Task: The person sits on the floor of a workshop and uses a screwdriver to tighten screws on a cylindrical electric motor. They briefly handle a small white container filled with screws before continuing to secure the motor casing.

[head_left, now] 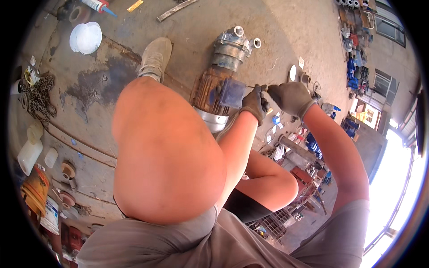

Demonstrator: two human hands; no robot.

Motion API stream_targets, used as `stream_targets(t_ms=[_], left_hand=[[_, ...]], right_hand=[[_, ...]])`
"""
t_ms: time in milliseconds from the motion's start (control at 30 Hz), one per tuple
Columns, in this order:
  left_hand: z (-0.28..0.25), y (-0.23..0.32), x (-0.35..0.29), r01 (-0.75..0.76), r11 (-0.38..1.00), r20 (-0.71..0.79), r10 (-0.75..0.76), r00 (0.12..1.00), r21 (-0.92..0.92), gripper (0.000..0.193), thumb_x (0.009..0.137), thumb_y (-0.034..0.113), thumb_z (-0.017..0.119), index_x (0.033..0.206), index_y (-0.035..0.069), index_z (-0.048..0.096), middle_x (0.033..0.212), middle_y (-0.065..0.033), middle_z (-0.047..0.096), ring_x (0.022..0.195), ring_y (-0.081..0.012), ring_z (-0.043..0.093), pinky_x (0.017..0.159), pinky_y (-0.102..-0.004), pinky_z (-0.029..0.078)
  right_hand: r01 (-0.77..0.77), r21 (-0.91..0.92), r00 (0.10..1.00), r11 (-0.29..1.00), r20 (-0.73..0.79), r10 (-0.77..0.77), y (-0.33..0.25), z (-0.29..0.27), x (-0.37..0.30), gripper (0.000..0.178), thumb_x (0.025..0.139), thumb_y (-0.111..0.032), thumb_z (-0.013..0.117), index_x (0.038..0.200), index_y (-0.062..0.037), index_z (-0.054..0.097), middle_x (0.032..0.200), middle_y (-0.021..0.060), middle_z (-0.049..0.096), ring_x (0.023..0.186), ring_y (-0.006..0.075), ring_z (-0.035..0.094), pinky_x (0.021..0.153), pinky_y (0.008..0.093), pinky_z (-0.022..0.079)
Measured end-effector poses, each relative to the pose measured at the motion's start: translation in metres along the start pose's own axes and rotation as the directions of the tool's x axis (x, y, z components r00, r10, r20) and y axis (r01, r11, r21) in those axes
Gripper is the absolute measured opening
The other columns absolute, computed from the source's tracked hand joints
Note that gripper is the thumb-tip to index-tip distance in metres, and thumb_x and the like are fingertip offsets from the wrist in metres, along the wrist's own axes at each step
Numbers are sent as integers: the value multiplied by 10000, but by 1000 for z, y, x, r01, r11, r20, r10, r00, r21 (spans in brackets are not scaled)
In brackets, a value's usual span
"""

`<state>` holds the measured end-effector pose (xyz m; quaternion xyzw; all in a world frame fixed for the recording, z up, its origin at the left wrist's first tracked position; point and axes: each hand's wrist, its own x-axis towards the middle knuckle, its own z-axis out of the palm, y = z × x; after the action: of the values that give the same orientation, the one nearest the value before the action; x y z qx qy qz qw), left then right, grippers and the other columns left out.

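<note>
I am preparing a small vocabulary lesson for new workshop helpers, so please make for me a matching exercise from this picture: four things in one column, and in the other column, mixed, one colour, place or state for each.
Column one
1. Motor
2. Box on the motor's side
3. Chain
4. Right hand

Column two
a. Heaped near the picture's left edge
b. Gloved, to the right of the other hand
c. Rusty brown, with ribs
d. Blue, with a flat face

Right pairs: 1-c, 2-d, 3-a, 4-b
</note>
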<state>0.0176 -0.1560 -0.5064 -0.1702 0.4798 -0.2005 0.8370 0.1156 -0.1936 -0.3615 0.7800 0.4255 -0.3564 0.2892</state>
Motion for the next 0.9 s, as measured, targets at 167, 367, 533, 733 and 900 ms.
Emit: stream_targets(t_ms=[167,367,533,733,900], left_hand=[[3,-12,-2,31,999,-22,-32,999,-24,270,1115,317,575,1018,119,732,669,67,452,534,-71,378,473,-230,348],[-8,-2,10,-43,999,-26,43,999,-9,295,1096,363,578,1056,114,731,681,32,419,524,-109,372,482,-277,368],[4,-9,2,-28,1000,-46,29,999,9,277,1096,344,611,1020,97,712,677,34,437,541,-107,409,480,-279,386],[-6,-23,7,-128,991,-137,122,983,-41,294,1111,334,555,1038,97,713,672,39,450,541,-105,410,514,-296,409],[-72,-44,85,-552,604,153,583,798,575,275,1046,115,491,1194,10,697,990,-87,687,793,-168,644,706,-322,557]], right_hand=[[-549,788,815,278,432,385,24,36,4,421,1077,-353,492,1173,-22,734,725,157,651,649,297,662,666,437,550],[-23,68,999,997,-20,24,-7,7,-3,382,1038,-406,589,1194,-78,710,804,195,717,738,367,728,618,501,533],[-482,840,833,249,352,426,28,43,1,431,1036,-440,595,1224,-68,706,827,206,727,734,371,726,636,503,537],[-69,212,993,975,-84,88,-9,8,-14,346,1031,-341,592,1245,-105,726,871,216,739,859,412,731,768,506,571],[-488,840,810,237,336,480,-8,8,21,319,996,-291,642,1234,-103,738,827,204,731,830,393,737,755,494,572]])
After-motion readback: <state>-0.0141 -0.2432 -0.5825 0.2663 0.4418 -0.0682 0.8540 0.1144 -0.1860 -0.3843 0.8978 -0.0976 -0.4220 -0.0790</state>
